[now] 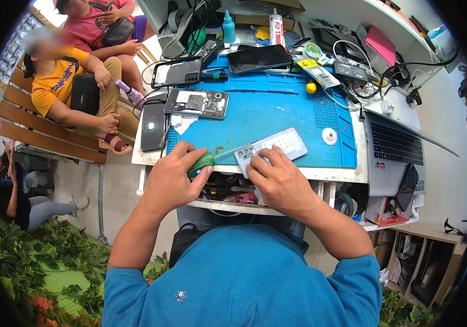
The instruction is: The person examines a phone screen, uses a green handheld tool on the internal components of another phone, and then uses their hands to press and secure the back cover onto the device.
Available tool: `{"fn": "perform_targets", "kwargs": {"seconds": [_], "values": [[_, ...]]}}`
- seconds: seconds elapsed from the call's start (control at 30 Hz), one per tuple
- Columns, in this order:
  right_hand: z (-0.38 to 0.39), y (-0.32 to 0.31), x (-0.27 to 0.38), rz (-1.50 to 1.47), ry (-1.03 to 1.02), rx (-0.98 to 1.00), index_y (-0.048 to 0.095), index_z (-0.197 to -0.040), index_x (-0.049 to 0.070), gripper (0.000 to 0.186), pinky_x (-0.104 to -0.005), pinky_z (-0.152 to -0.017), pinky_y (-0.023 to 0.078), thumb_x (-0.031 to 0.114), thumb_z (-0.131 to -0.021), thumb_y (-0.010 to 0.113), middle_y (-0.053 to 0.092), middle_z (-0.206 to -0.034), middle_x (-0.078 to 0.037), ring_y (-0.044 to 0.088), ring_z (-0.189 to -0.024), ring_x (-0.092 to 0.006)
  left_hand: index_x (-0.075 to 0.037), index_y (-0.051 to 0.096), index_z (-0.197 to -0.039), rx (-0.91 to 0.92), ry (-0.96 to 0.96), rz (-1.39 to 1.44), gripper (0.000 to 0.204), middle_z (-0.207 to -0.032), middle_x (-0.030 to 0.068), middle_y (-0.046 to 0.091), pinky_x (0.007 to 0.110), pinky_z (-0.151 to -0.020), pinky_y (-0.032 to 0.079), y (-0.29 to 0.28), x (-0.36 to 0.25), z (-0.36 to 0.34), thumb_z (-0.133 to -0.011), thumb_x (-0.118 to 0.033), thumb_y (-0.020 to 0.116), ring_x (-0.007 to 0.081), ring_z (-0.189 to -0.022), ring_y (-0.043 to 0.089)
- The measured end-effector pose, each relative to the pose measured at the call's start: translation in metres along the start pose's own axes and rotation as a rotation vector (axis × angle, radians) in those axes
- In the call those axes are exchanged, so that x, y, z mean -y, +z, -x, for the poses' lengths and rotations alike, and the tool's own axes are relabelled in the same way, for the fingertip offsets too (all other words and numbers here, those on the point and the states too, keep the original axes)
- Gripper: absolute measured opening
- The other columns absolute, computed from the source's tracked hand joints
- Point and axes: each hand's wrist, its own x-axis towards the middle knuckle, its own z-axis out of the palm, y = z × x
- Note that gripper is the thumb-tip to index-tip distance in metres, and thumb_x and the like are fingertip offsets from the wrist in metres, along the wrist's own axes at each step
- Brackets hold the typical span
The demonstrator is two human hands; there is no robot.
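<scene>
My left hand is closed round the green handle of a screwdriver, whose thin metal shaft points right to the camera end of a pale smartphone. The smartphone lies back up and slanted near the front edge of the blue work mat. Fingers of my right hand press on its back beside the camera lenses and hold it there. Whether the screwdriver's tip touches the smartphone, I cannot tell. Left of it lies an opened phone with its inner parts bare.
A dark phone lies at the mat's left edge, a black-screened phone at the back. Cables and a power adapter crowd the back right. An open laptop stands at right. Two people sit on a wooden bench at left.
</scene>
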Motion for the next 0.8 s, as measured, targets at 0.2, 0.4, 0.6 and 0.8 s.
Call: {"fn": "perform_targets", "kwargs": {"seconds": [0.2, 0.4, 0.6, 0.8], "values": [[0.0003, 0.0013, -0.0005, 0.007, 0.0, 0.004, 0.077, -0.129, 0.001, 0.036, -0.0647, -0.124, 0.054, 0.012, -0.094, 0.075, 0.07, -0.132, -0.016, 0.066, -0.137, -0.0412, -0.004, 0.086, -0.132, -0.024, 0.017, 0.01, 0.041, -0.119, 0.016, 0.076, 0.046, -0.082, 0.065, 0.0045, -0.0033, -0.0035, -0.099, -0.028, 0.089, 0.0373, -0.09, 0.081], [0.0, 0.0004, -0.0002, -0.012, 0.0, 0.004, 0.077, -0.129, 0.0, 0.036, -0.0648, -0.124, 0.054, 0.012, -0.094, 0.075, 0.07, -0.132, -0.016, 0.066, -0.137, -0.0412, -0.004, 0.086, -0.132, -0.014, 0.02, 0.012, 0.041, -0.119, 0.0161, 0.076, 0.046, -0.082, 0.065, 0.0051, -0.005, -0.004, -0.099, -0.028, 0.089, 0.0379, -0.091, 0.081], [-0.0005, 0.0006, -0.0008, -0.028, 0.005, 0.007, 0.077, -0.129, 0.0, 0.037, -0.0651, -0.124, 0.054, 0.011, -0.094, 0.076, 0.069, -0.131, -0.017, 0.066, -0.137, -0.0413, -0.005, 0.085, -0.132, -0.034, 0.037, 0.011, 0.04, -0.12, 0.0166, 0.076, 0.049, -0.081, 0.066, 0.007, -0.0062, -0.0061, -0.1, -0.028, 0.089, 0.0398, -0.089, 0.081], [-0.0007, 0.0004, -0.0006, -0.015, 0.008, 0.016, 0.076, -0.129, -0.001, 0.037, -0.0654, -0.124, 0.055, 0.01, -0.094, 0.075, 0.07, -0.133, -0.018, 0.067, -0.137, -0.0422, -0.004, 0.085, -0.133, -0.023, 0.028, 0.027, 0.041, -0.119, 0.016, 0.076, 0.047, -0.081, 0.065, 0.0054, -0.0064, -0.0047, -0.1, -0.027, 0.089, 0.0378, -0.091, 0.081]]}}
